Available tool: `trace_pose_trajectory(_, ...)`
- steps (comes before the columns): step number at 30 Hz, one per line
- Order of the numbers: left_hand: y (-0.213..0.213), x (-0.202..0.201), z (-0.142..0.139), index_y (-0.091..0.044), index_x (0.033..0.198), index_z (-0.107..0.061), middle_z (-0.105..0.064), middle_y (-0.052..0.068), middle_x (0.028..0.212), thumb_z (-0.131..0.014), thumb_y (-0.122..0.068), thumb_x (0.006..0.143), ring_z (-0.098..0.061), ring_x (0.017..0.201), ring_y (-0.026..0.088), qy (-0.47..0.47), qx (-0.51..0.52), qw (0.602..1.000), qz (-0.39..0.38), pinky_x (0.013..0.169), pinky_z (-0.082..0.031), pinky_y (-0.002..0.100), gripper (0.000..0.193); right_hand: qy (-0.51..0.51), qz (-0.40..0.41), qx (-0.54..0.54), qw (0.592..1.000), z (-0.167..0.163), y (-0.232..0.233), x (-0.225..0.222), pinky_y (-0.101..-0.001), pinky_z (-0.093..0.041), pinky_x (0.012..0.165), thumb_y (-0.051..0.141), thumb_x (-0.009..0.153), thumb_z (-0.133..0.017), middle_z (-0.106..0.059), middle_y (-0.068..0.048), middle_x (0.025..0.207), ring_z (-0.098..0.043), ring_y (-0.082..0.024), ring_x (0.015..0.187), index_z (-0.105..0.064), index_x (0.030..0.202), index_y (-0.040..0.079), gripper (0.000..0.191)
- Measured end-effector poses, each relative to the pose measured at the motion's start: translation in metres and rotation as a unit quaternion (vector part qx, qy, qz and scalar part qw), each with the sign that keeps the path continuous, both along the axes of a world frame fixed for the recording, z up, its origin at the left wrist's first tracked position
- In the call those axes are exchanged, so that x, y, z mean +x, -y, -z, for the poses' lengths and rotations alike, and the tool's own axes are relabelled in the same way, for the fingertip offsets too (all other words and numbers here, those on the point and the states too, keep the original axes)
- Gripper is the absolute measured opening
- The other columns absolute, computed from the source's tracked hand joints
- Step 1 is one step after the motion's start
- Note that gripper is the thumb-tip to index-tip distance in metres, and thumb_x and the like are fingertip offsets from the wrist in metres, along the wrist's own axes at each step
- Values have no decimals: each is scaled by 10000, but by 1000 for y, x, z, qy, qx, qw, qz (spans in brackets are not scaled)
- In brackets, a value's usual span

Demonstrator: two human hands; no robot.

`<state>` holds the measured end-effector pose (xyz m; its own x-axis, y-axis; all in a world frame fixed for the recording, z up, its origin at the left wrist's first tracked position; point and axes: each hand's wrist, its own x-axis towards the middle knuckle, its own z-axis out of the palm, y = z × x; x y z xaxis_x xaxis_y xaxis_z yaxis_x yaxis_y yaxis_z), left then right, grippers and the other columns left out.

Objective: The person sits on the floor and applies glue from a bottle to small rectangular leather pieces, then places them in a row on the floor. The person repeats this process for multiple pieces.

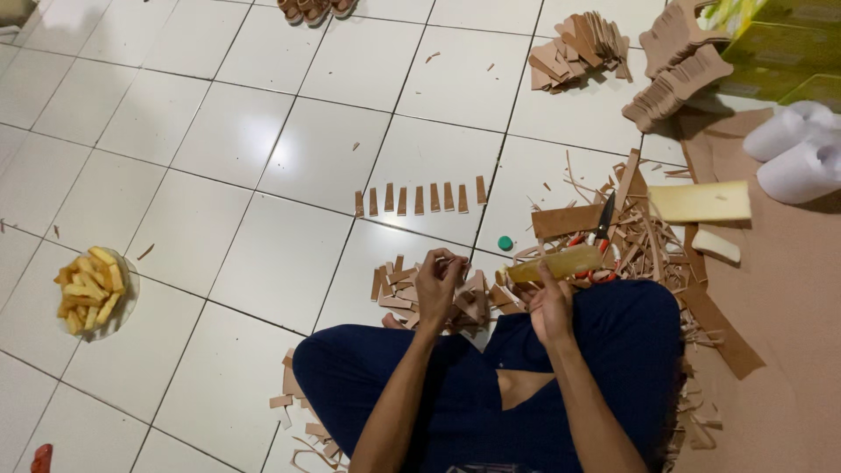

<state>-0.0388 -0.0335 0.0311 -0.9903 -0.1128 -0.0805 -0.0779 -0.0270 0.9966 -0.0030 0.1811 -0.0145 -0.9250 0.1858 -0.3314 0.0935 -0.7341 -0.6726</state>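
White glossy tiled floor [219, 175] | eight cut tan leather strips [419, 199] lay in a row, heap of brown leather scraps [639, 236] unsorted | right hand [550, 308] fingers clamped on yellow translucent bottle [556, 264] above lap | left hand [438, 282] fingers pinched on small strip piece.

sandals [314, 9] — cut off at top | red object [41, 457] — cut off; unidentifiable

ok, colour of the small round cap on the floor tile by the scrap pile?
Teal green. The small round cap shows best in the head view, the only one.
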Motion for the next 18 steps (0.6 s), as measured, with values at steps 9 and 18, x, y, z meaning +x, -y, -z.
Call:
trace_pose_trajectory(9,-5,49,-27,-24,1415,-676,-596,54,923,-515,-318,1106,-553,782,98,78,78,993,42,708,-487,231,455,-95,12,112,989,-115,25,14,-466,-641,892,259,987,-649,-654,-143,1112,-724,-275,1005,-509,1207,-14,377)
trace_pose_trajectory(18,-9,71,-80,51,1233,-717,-783,129,1058,-727,-172,942,-734,958,169,39,-1,999,23,857,-585,263,367,-186,53,328,924,-142,33,27,-303,-627,891,125,988,-744,-688,-141,1128,-718,-190,1006,-508,1258,-44,397)
